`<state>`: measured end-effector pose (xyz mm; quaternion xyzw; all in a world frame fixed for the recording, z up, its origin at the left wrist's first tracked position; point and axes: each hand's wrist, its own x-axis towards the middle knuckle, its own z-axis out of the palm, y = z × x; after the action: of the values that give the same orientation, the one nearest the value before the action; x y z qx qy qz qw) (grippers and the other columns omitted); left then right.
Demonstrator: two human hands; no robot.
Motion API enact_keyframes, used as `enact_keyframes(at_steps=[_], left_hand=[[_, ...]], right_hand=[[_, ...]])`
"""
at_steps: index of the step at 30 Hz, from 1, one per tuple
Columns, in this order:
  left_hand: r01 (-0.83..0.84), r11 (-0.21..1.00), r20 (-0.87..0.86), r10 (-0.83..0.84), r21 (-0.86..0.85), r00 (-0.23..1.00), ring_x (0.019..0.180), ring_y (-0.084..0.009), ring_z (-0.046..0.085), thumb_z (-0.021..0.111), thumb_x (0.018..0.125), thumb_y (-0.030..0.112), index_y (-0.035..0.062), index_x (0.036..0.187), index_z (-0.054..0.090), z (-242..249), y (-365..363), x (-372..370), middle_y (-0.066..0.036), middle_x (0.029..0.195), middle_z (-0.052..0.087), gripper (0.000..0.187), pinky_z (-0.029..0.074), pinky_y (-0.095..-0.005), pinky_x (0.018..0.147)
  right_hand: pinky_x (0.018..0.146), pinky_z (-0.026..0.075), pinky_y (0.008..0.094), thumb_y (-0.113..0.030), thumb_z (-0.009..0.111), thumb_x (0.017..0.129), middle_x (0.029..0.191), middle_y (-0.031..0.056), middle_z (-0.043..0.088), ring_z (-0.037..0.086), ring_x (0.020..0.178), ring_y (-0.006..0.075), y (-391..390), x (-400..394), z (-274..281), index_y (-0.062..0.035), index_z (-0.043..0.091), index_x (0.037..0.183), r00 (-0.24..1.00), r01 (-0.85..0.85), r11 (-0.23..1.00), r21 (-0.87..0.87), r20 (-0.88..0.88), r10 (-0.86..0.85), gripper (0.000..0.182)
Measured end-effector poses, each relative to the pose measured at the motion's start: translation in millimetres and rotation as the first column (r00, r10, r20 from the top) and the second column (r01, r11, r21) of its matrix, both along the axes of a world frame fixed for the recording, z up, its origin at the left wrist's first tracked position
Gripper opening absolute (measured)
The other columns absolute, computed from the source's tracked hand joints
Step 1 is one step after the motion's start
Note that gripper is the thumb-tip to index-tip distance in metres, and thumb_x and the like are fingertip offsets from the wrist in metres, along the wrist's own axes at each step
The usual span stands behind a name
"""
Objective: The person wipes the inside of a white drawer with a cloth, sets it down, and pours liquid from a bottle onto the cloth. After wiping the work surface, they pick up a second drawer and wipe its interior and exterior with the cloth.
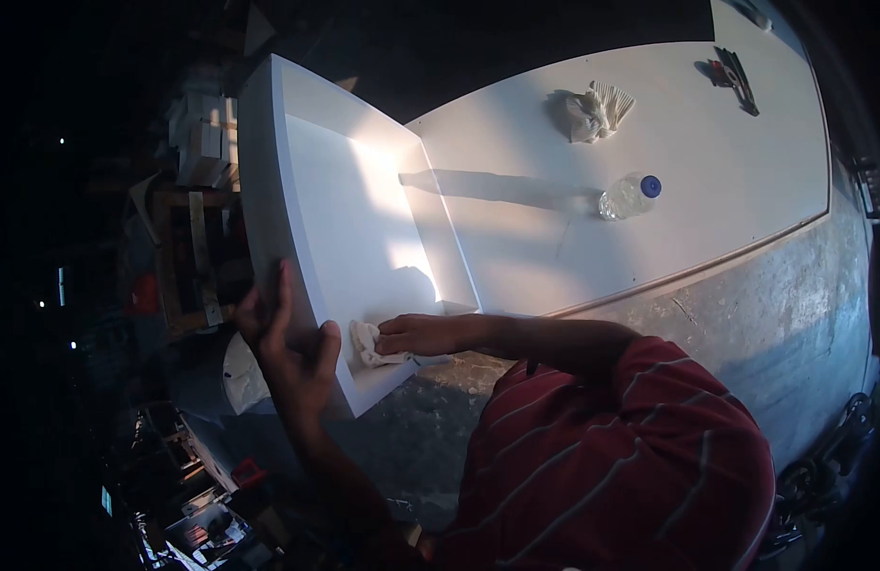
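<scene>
A white open-topped box (349, 214), like a drawer or cabinet shell, lies with its hollow side towards me. My right hand (416, 335) reaches into its near end and presses a crumpled white cloth (366, 344) against the inside surface, fingers closed over the cloth. Against the outer face of the box's left wall rests my left hand (292, 366), its fingers spread and its thumb up by the rim. Part of the cloth is hidden under the right hand.
Right of the box is a large white panel (516, 124). On it are a clear bottle (628, 198) with a blue cap, another crumpled cloth (597, 112) and a dark hand tool (737, 81). Stacked white pieces (207, 143) and a wooden frame (178, 257) stand to the left.
</scene>
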<state>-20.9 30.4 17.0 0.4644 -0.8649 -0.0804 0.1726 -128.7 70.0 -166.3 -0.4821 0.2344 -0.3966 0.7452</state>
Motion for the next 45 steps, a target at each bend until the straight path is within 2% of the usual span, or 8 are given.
enact_keyframes(at_steps=[4, 11, 18, 23, 32, 37, 40, 45], left_hand=[[0.013, 1.0, -0.007, -0.013, -0.001, 1.0, 0.115, -0.0341, 0.035, 0.065, 0.06, 0.023, 0.0166, 0.13, 0.049, -3, -2, 3, -0.017, 0.12, 0.037, 0.072, 0.03, -0.0454, 0.099], [0.009, 1.0, 0.029, -0.009, -0.006, 1.0, 0.115, -0.0345, 0.036, 0.063, 0.061, 0.025, 0.0164, 0.13, 0.048, -3, 1, -2, -0.018, 0.119, 0.037, 0.071, 0.034, -0.0467, 0.096], [0.046, 0.999, -0.023, -0.046, 0.009, 0.999, 0.114, -0.0341, 0.038, 0.062, 0.063, 0.025, 0.0166, 0.131, 0.048, -5, 0, -1, -0.018, 0.118, 0.036, 0.07, 0.035, -0.0467, 0.095], [0.048, 0.999, -0.017, -0.048, -0.005, 0.999, 0.114, -0.0343, 0.039, 0.062, 0.064, 0.027, 0.017, 0.131, 0.047, -5, -2, 3, -0.018, 0.118, 0.036, 0.07, 0.035, -0.0468, 0.095], [-0.006, 1.0, 0.022, 0.007, -0.016, 1.0, 0.113, -0.035, 0.038, 0.066, 0.064, 0.026, 0.0197, 0.131, 0.047, -2, 3, -3, -0.019, 0.12, 0.035, 0.07, 0.035, -0.046, 0.096], [-0.05, 0.999, 0.017, 0.05, 0.01, 0.999, 0.115, -0.0352, 0.037, 0.066, 0.068, 0.022, 0.0194, 0.131, 0.046, 0, 5, -4, -0.019, 0.122, 0.034, 0.067, 0.036, -0.0435, 0.096], [0.001, 0.999, 0.059, 0.002, -0.049, 0.998, 0.115, -0.0361, 0.036, 0.063, 0.077, 0.033, 0.0158, 0.131, 0.047, -5, -2, 2, -0.022, 0.121, 0.034, 0.058, 0.035, -0.0431, 0.095], [-0.065, 0.996, 0.079, 0.07, -0.067, 0.994, 0.116, -0.0324, 0.037, 0.057, 0.08, 0.039, 0.0153, 0.131, 0.046, 4, 6, -1, -0.02, 0.12, 0.04, 0.057, 0.03, -0.041, 0.098]], right_hand=[[0.077, 0.042, 0.0359, -0.039, 0.046, 0.086, 0.09, 0.0159, 0.061, 0.056, 0.084, 0.0224, 1, -10, 17, 0.0051, 0.059, 0.099, 0.989, 0.011, 0.996, -0.086, -0.147, -0.023, 0.048], [0.077, 0.044, 0.0361, -0.043, 0.039, 0.088, 0.086, 0.0181, 0.062, 0.059, 0.081, 0.0275, 13, -18, -196, -0.0009, 0.062, 0.088, 0.77, 0.124, 0.984, -0.127, -0.614, -0.176, 0.048], [0.065, 0.044, 0.0386, -0.039, 0.043, 0.089, 0.07, 0.0197, 0.06, 0.06, 0.068, 0.0288, 22, -16, -39, 0.0039, 0.059, 0.082, 0.946, 0.253, 0.963, -0.093, -0.184, -0.267, 0.047], [0.08, 0.045, 0.0441, -0.044, 0.04, 0.082, 0.083, 0.0189, 0.063, 0.061, 0.083, 0.036, 32, -31, -170, -0.0038, 0.063, 0.087, 0.556, 0.26, 0.954, -0.146, -0.786, -0.272, 0.047], [0.069, 0.046, 0.0363, -0.041, 0.045, 0.09, 0.073, 0.0138, 0.062, 0.061, 0.073, 0.0259, 49, -56, -157, -0.0003, 0.06, 0.097, 0.58, 0.723, 0.69, 0.037, -0.575, -0.577, 0.044], [0.063, 0.038, 0.022, -0.04, 0.039, 0.095, 0.078, -0.001, 0.051, 0.043, 0.069, 0.0056, 27, -54, -25, -0.0042, 0.052, 0.109, 0.909, 0.415, 0.812, 0.41, -0.152, -0.388, 0.041], [0.083, 0.041, 0.0301, -0.023, 0.043, 0.095, 0.109, 0.0048, 0.053, 0.048, 0.098, 0.0114, 0, 6, 22, -0.0047, 0.045, 0.122, 0.788, 0.454, 0.881, 0.135, 0.401, -0.468, 0.033], [0.089, 0.042, 0.0309, -0.009, 0.059, 0.08, 0.116, 0.0115, 0.049, 0.048, 0.111, 0.022, -82, 36, 31, -0.0054, 0.055, 0.114, 0.641, 0.718, 0.454, -0.527, 0.245, -0.728, 0.035]])
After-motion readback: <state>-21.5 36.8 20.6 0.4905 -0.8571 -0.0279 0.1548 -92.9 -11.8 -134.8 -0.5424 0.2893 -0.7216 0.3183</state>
